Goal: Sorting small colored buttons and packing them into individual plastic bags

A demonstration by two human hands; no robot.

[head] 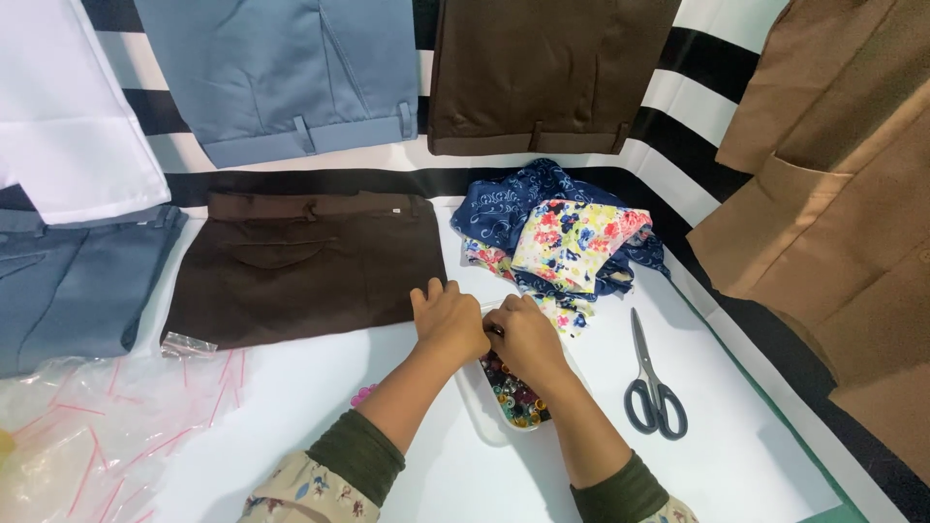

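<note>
My left hand (448, 320) and my right hand (523, 337) meet over the far end of a small clear tray (477, 402) filled with several coloured buttons (514, 399). Both hands have their fingers curled together; what they pinch is hidden between them. The tray lies on a white sheet (736, 446). Just beyond my left hand lies a folded dark brown pair of trousers (300, 266). Beyond my right hand sits a crumpled pile of floral and navy fabric scraps (557, 237).
Black-handled scissors (651, 383) lie right of the tray. Several clear zip bags with red stripes (107, 426) are at the lower left. Folded blue trousers (281, 77), brown trousers (542, 73), a white garment (68, 107), grey-blue trousers (68, 286) and a tan jacket (843, 194) surround the area.
</note>
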